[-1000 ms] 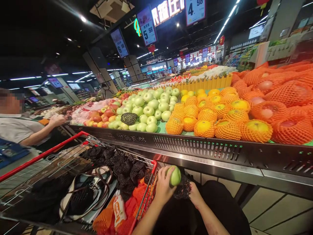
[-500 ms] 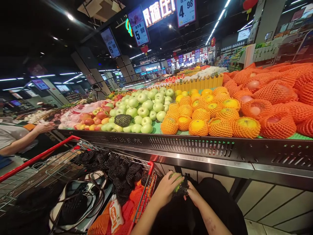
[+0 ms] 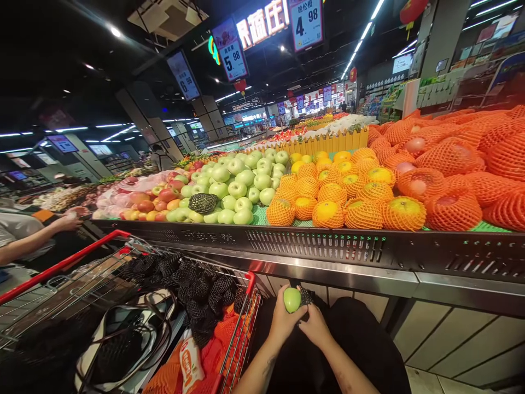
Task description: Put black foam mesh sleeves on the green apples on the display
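Observation:
My left hand [image 3: 283,320] grips a green apple [image 3: 292,299] low in front of me, just below the display's metal edge. My right hand [image 3: 315,324] is closed on a black foam net sleeve [image 3: 305,296] that sits against the apple's right side. Both hands are close together, right of the red shopping cart [image 3: 250,284]. On the display above lies a heap of green apples [image 3: 240,183], one of them in a black net [image 3: 203,203].
The cart holds a pile of black nets [image 3: 197,284], orange nets [image 3: 229,334] and a bag [image 3: 123,339]. Oranges in orange nets [image 3: 348,197] fill the display's right side, red apples [image 3: 156,200] its left. Another person's arm [image 3: 36,235] reaches in at the far left.
My hands rose slightly and turned the apple, so its green skin shows again with the net at its right. The view shifted a little right; the other person's arm stays at the display.

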The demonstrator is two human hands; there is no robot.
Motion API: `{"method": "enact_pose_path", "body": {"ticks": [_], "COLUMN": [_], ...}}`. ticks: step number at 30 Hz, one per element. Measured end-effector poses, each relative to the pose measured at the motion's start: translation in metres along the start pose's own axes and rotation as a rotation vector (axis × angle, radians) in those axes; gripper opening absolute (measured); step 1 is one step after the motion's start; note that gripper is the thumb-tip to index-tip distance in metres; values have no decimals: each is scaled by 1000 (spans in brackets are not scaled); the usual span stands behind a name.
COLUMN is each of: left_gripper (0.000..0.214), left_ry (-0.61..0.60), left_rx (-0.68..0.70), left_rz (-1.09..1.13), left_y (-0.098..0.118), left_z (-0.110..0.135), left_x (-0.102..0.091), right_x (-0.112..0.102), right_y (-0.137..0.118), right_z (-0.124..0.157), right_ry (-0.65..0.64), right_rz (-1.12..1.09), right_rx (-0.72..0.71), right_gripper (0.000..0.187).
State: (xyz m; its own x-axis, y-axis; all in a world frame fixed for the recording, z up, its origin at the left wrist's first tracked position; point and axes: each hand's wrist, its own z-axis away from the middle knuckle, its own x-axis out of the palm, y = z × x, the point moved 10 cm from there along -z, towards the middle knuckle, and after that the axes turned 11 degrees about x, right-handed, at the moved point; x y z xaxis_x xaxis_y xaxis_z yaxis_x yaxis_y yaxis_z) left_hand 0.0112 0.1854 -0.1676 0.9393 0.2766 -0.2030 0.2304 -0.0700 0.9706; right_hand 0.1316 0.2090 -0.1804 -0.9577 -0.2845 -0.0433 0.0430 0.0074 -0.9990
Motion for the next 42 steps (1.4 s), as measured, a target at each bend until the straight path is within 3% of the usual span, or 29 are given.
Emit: {"method": "enact_pose_path", "body": {"ticks": [5,8,14,21,24,29,33,38,42], "left_gripper": [65,59,64,61,55,52,54,47,38], "left_ry": [215,300,240,114,73,85,80,-55,43], "left_rx": [-102,-213,-144,-59,-114,-218,-145,47,39], "left_rz": [163,310,531,507,578,664,544,214,-21], "left_y": [-22,-28,-15,4,7,-7,-10,10,14], "left_z": [-4,-2,-3,-3,-2,3,0,-2,4], "left_x": [-23,-37,-37,-11,-4,-5,-12,-4,-10], "right_x": [-9,-15,-32,-14,-11,-2,2,0,23], "right_y": [-5,-8,8,6,7,6,13,32,37], "right_z": [1,-1,-6,-6,-6,-3,-3,-4,5], "right_ry": [37,60,182,24,-28,-118,-111,6,-137], "right_rz": [15,-78,-338,-589,-679,-799,-854,-892,-938], "right_rx": [66,84,234,282,329,403,447,507,658], "right_gripper": [23,25,41,49,46,35,32,39,53]}}
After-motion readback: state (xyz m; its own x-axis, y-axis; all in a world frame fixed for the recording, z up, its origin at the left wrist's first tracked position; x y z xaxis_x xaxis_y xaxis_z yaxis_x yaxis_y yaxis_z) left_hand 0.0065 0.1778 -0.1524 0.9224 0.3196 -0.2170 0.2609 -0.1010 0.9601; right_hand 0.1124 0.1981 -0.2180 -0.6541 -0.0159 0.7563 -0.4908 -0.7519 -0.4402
